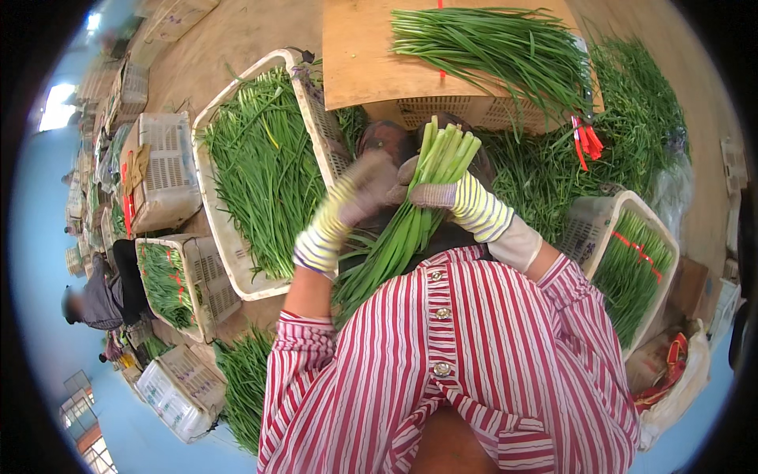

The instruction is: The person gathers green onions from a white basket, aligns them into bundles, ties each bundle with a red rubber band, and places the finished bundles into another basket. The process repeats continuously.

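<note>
A bunch of what look like garlic chives is gripped in my right hand, pale cut ends up and leaves trailing down to the left over my lap. My left hand is motion-blurred beside the stalks; whether its fingers touch them I cannot tell. Both hands wear knit gloves with striped cuffs. In front of me, a larger pile of chives lies across a wooden board, over a strip of red tape. A knife lies at the pile's right end, partly covered by leaves.
At my left is a large white crate of loose chives. A crate of tied bunches stands at right. Red ties hang off the board's corner. Loose greens heap beyond. Further left are more crates and a seated person.
</note>
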`<state>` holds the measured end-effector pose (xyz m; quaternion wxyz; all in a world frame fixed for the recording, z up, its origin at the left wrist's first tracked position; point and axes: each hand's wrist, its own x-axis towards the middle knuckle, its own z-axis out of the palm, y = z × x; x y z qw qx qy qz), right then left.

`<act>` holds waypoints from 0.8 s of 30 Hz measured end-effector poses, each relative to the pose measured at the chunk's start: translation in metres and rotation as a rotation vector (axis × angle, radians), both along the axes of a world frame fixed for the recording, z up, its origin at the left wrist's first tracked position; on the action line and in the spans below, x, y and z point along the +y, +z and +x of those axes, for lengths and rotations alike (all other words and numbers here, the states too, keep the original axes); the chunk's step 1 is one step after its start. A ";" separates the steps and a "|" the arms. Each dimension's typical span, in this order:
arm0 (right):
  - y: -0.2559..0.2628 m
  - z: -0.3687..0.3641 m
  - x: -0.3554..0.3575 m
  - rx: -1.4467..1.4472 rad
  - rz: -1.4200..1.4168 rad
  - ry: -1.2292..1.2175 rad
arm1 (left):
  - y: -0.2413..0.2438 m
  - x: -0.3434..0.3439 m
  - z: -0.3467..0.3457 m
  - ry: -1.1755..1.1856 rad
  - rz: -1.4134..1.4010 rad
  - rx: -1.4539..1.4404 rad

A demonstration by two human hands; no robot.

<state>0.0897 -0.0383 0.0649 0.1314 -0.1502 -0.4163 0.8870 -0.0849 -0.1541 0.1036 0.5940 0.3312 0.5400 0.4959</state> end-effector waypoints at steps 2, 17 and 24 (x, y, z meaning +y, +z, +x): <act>0.029 -0.007 -0.002 -0.027 -0.099 0.087 | 0.015 0.003 -0.023 0.144 0.134 0.050; -0.004 -0.114 -0.027 0.210 0.447 0.713 | 0.206 0.019 -0.060 0.399 0.691 0.419; 0.019 -0.061 0.014 -0.614 1.356 0.830 | 0.284 -0.088 -0.275 0.549 0.595 0.490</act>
